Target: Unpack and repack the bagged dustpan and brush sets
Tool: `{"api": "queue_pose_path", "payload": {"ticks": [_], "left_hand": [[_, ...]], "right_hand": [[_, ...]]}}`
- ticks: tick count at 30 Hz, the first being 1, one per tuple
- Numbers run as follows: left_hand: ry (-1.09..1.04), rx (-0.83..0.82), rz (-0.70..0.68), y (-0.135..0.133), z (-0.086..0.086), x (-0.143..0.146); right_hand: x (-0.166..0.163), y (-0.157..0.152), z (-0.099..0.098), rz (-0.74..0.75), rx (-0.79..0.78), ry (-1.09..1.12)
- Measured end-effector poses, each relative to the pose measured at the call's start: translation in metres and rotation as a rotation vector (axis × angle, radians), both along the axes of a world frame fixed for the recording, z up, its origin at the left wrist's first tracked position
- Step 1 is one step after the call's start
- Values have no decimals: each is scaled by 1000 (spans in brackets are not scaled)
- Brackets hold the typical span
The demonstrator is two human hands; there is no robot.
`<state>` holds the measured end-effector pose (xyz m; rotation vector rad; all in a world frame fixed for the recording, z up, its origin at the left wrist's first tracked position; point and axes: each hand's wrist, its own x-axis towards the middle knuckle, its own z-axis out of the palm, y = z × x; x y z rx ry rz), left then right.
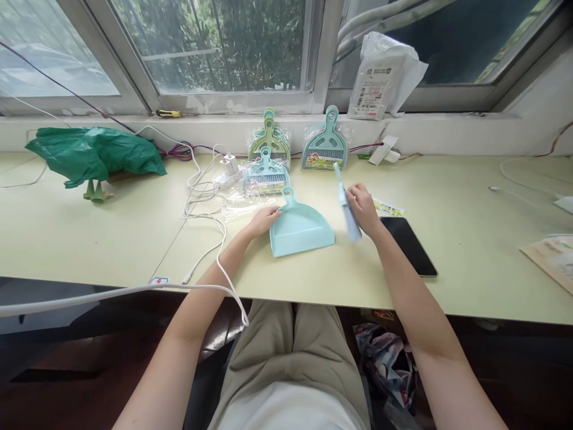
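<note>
A light blue dustpan point(301, 224) lies on the table in front of me, its handle pointing toward the window. My left hand point(265, 221) grips its left edge near the handle. To the right, my right hand point(362, 208) is closed around a small light blue hand brush point(348, 210), held on edge with the bristles facing down toward me. The brush is apart from the dustpan. Just behind the dustpan is a wrapped blue dustpan and brush set point(267, 174). A loose paper label point(388, 207) lies beside my right hand.
More wrapped sets, one green point(269, 134) and one blue point(330, 140), lean against the wall. A black tablet point(409, 245) lies by my right forearm. White cables point(197, 197) trail across the left, near a green plastic bag point(96, 152). A white package point(380, 77) stands on the sill.
</note>
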<state>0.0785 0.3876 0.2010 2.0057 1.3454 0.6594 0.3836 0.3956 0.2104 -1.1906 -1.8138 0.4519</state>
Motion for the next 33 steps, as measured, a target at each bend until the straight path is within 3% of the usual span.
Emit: {"api": "queue_pose_path", "payload": {"ticks": [5, 8, 16, 28, 33], "left_hand": [[187, 123, 57, 11, -7, -10], [233, 146, 44, 11, -7, -13], [277, 152, 143, 6, -3, -14], [257, 253, 363, 2, 2, -9], [332, 272, 365, 1, 2, -9]], "right_hand": [[1, -5, -12, -50, 62, -534], [0, -5, -18, -71, 45, -687], [11, 0, -24, -212, 4, -770], [6, -4, -22, -254, -11, -758], [4, -4, -22, -263, -82, -747]]}}
